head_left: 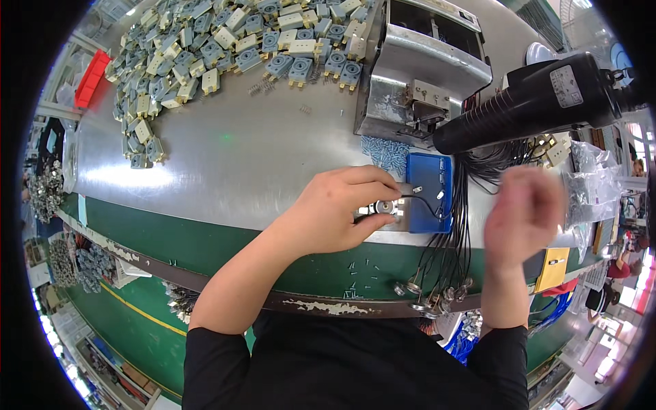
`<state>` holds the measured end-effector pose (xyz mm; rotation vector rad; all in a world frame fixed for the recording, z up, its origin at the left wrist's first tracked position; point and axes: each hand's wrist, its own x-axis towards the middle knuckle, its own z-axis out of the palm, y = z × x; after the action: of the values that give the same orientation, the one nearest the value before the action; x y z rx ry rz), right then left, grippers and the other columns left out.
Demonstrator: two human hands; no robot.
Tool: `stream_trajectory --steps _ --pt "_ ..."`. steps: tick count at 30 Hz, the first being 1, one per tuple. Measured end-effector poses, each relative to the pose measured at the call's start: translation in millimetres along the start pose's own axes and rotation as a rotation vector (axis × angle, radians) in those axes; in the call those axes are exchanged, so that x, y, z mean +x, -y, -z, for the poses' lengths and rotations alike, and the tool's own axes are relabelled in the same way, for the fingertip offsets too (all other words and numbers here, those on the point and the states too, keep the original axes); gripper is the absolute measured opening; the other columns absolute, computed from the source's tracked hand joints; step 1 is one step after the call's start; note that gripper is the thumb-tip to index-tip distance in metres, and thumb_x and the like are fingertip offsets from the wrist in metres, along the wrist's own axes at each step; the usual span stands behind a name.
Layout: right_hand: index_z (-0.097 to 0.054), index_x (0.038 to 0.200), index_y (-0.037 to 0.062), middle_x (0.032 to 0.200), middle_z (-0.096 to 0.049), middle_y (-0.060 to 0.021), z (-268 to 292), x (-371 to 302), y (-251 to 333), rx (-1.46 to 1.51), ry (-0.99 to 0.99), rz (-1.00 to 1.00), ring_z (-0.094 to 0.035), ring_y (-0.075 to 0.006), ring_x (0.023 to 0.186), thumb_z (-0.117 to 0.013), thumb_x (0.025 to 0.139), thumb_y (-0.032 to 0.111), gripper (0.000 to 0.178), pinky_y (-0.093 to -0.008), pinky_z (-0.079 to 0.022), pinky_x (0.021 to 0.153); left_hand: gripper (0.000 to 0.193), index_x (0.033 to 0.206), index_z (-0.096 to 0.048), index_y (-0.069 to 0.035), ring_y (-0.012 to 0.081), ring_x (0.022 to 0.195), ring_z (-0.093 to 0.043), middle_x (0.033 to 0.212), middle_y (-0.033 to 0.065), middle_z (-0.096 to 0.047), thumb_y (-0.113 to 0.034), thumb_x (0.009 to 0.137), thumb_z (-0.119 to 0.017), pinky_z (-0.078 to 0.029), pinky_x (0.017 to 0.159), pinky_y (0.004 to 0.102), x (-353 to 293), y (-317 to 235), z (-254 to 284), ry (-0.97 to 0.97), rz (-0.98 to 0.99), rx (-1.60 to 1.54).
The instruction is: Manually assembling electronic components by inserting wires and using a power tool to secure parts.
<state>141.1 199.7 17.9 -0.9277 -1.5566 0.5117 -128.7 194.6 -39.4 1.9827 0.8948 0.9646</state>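
Note:
My left hand (345, 208) is curled round a small round metal part (386, 206) near the bench's front edge, thumb below and fingers above. A black wire (422, 198) runs from beside this part across a blue tray (417, 222). Out to the right, my right hand (523, 215) is raised and smeared by motion, so its fingers cannot be read. A bundle of black wires (463, 198) lies between the tray and that hand, with round metal ends (424, 304) hanging at the front edge.
Small screws (387, 156) are heaped behind the tray. A black power screwdriver (519, 102) slants in from the right beside a metal machine (427, 68). Grey and cream housings (232, 41) pile up at the back left. A red bin (91, 78) stands far left.

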Motion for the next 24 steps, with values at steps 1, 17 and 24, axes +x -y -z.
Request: stream_trajectory --steps 1,17,24 --pt "-0.055 0.135 -0.0030 0.110 -0.068 -0.0168 7 25 -5 0.109 -0.110 0.127 -0.066 -0.0185 0.095 -0.069 0.098 0.016 0.043 -0.0303 -0.051 0.084 0.031 0.108 -0.076 -0.003 0.0319 0.103 -0.074 0.116 0.0109 -0.074 -0.007 0.079 -0.086 -0.060 0.088 0.0395 0 -1 -1 0.007 -0.003 0.012" --pt "-0.036 0.151 0.0007 0.084 -0.056 -0.0094 -56 101 16 0.549 0.276 -0.161 -0.055 -0.0198 0.067 -0.038 0.091 0.091 0.109 -0.0375 -0.047 0.065 0.025 0.107 -0.074 -0.005 0.0300 0.099 -0.073 0.113 0.0076 -0.074 -0.016 0.086 -0.081 -0.060 0.083 0.0396 3 3 3 0.022 -0.068 0.014" --pt "-0.045 0.145 0.0034 0.081 -0.057 -0.0089 -68 116 -12 0.716 0.094 -0.062 -0.054 -0.0212 0.066 -0.032 0.090 0.094 0.106 -0.0388 -0.047 0.065 0.030 0.106 -0.075 -0.004 0.0313 0.102 -0.074 0.112 0.0107 -0.075 -0.010 0.080 -0.086 -0.061 0.086 0.0400 2 5 3 0.025 -0.055 0.015"
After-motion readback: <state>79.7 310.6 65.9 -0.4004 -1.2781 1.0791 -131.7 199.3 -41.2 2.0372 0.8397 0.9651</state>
